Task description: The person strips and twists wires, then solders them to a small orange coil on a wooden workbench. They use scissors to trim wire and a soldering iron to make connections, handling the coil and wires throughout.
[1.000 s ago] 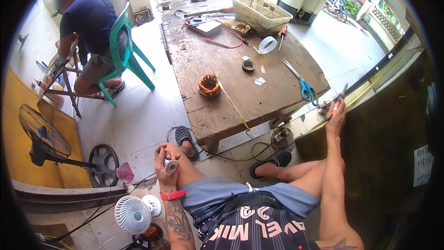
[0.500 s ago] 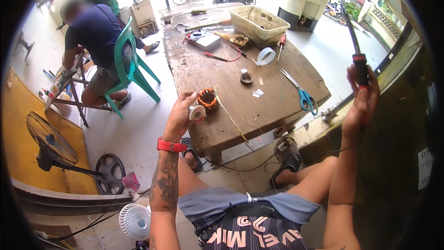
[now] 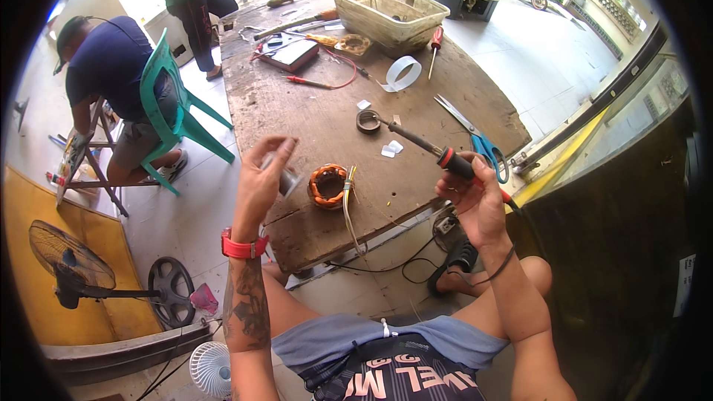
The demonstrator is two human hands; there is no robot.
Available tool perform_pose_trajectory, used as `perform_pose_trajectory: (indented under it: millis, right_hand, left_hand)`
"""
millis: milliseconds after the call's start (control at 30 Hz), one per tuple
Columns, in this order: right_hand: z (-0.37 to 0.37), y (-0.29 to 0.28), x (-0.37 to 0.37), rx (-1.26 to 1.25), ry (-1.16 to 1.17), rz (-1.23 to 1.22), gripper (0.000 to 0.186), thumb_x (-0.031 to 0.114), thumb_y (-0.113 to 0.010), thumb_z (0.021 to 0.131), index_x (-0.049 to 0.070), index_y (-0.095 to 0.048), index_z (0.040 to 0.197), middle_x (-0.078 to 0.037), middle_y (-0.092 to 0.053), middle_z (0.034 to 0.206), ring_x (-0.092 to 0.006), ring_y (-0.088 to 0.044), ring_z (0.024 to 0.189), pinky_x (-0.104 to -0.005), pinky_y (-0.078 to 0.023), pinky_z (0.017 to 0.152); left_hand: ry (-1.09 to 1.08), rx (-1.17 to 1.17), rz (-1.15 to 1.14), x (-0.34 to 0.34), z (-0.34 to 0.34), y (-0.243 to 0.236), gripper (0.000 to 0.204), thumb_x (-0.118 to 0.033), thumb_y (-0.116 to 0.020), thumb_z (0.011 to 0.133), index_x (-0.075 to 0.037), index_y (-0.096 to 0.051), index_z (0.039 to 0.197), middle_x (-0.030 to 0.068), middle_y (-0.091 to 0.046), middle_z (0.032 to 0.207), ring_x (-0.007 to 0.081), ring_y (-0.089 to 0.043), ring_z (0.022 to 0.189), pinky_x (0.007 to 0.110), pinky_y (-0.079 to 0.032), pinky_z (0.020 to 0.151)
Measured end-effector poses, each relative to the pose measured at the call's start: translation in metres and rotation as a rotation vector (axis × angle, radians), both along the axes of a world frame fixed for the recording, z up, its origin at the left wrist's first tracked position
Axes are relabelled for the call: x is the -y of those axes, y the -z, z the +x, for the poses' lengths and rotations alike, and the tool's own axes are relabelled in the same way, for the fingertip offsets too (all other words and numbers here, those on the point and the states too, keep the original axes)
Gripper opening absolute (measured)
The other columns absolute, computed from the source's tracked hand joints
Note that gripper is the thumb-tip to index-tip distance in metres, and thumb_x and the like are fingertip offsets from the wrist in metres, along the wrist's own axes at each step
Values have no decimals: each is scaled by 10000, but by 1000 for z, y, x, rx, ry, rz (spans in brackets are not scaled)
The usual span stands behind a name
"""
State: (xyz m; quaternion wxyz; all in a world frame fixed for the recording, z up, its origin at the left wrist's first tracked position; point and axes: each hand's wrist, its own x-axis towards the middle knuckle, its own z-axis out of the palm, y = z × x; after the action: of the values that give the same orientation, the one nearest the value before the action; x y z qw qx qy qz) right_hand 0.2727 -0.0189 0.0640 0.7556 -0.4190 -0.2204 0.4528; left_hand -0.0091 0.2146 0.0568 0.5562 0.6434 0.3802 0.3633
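My right hand (image 3: 475, 197) is closed round the black-and-red handle of a soldering iron (image 3: 417, 141). The iron points left over the bench, its tip at a small round brown ring-shaped tin (image 3: 368, 122); whether they touch I cannot tell. Above the bench's near left corner, my left hand (image 3: 261, 174) grips a small pale spool (image 3: 290, 183), likely solder wire, partly blurred. Just right of it a motor stator (image 3: 327, 186) with orange lacing stands on the wood, a bundle of pale and yellow leads (image 3: 347, 212) hanging over the front edge.
On the wooden bench (image 3: 290, 111) lie blue-handled scissors (image 3: 486, 150), a white strip roll (image 3: 403, 74), a screwdriver (image 3: 435, 52), a multimeter (image 3: 293, 54) with red leads, and a dirty plastic basin (image 3: 390, 15). Left: a seated person (image 3: 122, 59), a green chair (image 3: 174, 104) and a fan (image 3: 70, 256).
My right hand has brought the soldering iron down and left, from upright at the right to over the bench. My left hand has moved off the stator leftward, still with the spool.
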Motion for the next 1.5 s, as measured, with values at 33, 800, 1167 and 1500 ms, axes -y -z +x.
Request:
perform_pose_trajectory:
  millis: [33, 800, 1167, 1500]
  right_hand:
    - [0, 2, 0, -1, -3, -20, 353, 353, -532, 1090, 52, -592, 1264, -141, -739, 1025, -241, -750, 930, -413, -627, 908]
    - [-3, -5, 12, 459, -113, -168, 512, 262, -709, 952, -40, -587, 1346, -153, -693, 1158, -224, -733, 1010, -369, -613, 968]
    - [-1, 2, 10, 297, -122, -160, 492, 322, -666, 989, -49, -615, 1307, -157, -727, 1118, -210, -753, 985, -367, -618, 946]
    - [-4, 0, 12, 343, -121, -174, 483, 321, -676, 985, -49, -620, 1291, -160, -731, 1109, -195, -746, 984, -351, -611, 941]
  left_hand:
    - [-73, -97, 217, -6, 5, -1, 235, -234, -718, 1035, -30, -751, 1147, 82, -753, 1110, 144, -670, 837, 306, -551, 744]
    - [-67, -199, 448, -23, 49, -3, 244, -261, -655, 1072, -78, -732, 1215, 96, -804, 1080, 154, -708, 1059, 327, -522, 925]
    - [-89, 143, 567, -17, 46, -3, 176, -159, -603, 1098, -25, -656, 1200, 79, -635, 1084, 142, -617, 955, 305, -518, 881]
    - [30, -160, 782, 35, 19, -1, 137, -32, -716, 876, -17, -695, 1011, 151, -628, 1037, 356, -690, 1188, 455, -554, 961]
